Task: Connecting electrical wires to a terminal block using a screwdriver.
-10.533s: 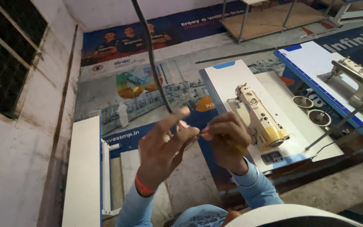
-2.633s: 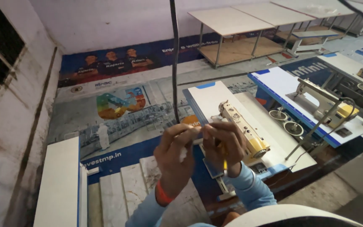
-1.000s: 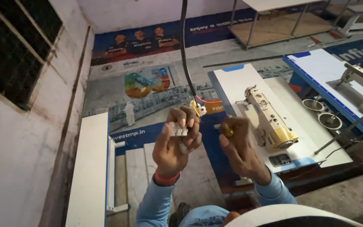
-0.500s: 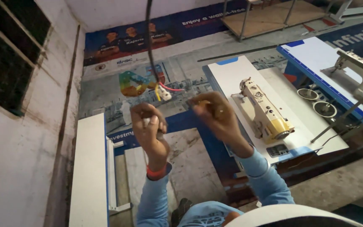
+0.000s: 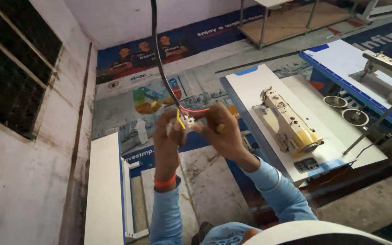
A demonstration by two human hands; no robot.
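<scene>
Hands, left hand (image 5: 168, 136) and right hand (image 5: 221, 131), apparently pinch white connector (image 5: 188, 120) on black cable (image 5: 159, 59).

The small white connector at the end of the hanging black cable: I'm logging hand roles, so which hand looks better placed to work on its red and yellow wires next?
Probably the right hand: its fingertips meet the white connector beside the red wire, while the left hand grips it from below, steadying the black cable.

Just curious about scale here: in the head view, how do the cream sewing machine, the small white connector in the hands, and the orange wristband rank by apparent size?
1. cream sewing machine, though farther from the camera.
2. and 3. orange wristband and small white connector look close; the connector is partly hidden by fingers, so I won't rank them.
</scene>
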